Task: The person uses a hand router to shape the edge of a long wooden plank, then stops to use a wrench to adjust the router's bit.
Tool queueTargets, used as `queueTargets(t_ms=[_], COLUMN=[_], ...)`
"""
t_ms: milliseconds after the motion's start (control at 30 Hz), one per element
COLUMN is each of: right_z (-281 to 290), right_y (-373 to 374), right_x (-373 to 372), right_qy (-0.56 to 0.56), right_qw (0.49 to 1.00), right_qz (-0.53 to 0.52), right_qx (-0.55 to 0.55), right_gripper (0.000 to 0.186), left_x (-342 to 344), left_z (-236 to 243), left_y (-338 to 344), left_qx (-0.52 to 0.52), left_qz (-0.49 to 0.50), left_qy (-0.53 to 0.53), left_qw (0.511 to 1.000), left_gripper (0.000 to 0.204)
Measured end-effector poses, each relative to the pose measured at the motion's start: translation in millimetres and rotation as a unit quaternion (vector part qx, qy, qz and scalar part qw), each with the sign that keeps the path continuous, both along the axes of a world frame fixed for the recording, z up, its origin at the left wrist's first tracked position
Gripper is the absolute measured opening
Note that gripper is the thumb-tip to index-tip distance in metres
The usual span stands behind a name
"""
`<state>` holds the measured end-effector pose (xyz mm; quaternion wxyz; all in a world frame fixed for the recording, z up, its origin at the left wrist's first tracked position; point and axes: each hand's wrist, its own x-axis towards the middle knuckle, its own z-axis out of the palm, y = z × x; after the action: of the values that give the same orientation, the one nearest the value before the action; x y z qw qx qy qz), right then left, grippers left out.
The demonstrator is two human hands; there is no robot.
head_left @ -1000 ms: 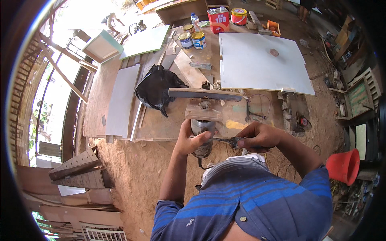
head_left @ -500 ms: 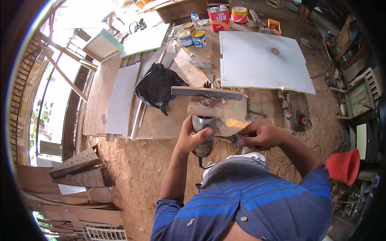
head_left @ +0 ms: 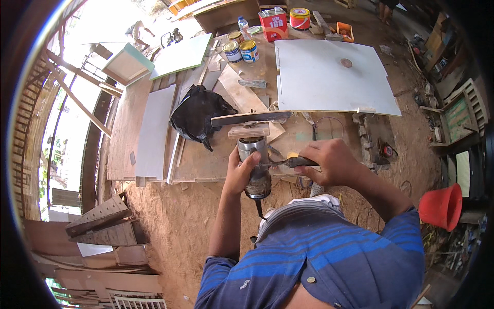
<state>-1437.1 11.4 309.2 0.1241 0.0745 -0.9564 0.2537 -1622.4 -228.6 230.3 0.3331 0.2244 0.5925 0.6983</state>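
Observation:
My left hand (head_left: 237, 174) is wrapped round the body of a handheld trim router (head_left: 260, 181), silver at its upper end and dark below, with a cord at the bottom. A small wooden base plate (head_left: 248, 131) is fixed to its far end, and a longer dark-edged wooden strip (head_left: 242, 119) sits across that. From the right, my right hand (head_left: 332, 160) grips the dark handle of a screwdriver (head_left: 297, 161). Its thin shaft points left and meets the router's side near my left thumb; the exact contact is too small to make out.
Ahead lies a wooden worktable (head_left: 206, 170) with a black plastic bag (head_left: 200, 114), a white board (head_left: 334, 77), paint cans (head_left: 249, 52), a red tin (head_left: 273, 26) and a bottle (head_left: 243, 27). A red bucket (head_left: 440, 207) stands at right. Wooden pieces (head_left: 103, 219) lie at left.
The router has shifted slightly left and its wooden strip has turned a little. My right hand has moved up, and the screwdriver now lies nearly level against the router's side.

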Motion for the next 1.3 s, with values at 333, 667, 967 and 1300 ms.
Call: queueTargets(t_ms=[333, 667, 967, 1300], right_z=[-20, -37, -145, -330], right_y=[-19, -22, 48, 154], right_x=[-5, -20, -20, -6], right_qy=[-0.011, 0.149, 0.032, -0.069], right_qw=[0.996, 0.987, 0.971, 0.955], right_qz=[-0.088, -0.054, -0.214, -0.288], right_qx=[-0.027, -0.011, -0.105, 0.013], right_gripper=[0.030, 0.026, 0.030, 0.045], left_x=[11, 8, 11, 15], left_z=[2, -7, -7, -25], left_y=[6, 15, 24, 74], left_qx=[0.006, 0.003, -0.013, 0.080], left_qz=[0.021, 0.055, 0.093, 0.097], left_qy=[0.031, 0.010, 0.010, -0.026], left_qw=[0.999, 0.998, 0.995, 0.992], left_gripper=[0.064, 0.077, 0.073, 0.076])
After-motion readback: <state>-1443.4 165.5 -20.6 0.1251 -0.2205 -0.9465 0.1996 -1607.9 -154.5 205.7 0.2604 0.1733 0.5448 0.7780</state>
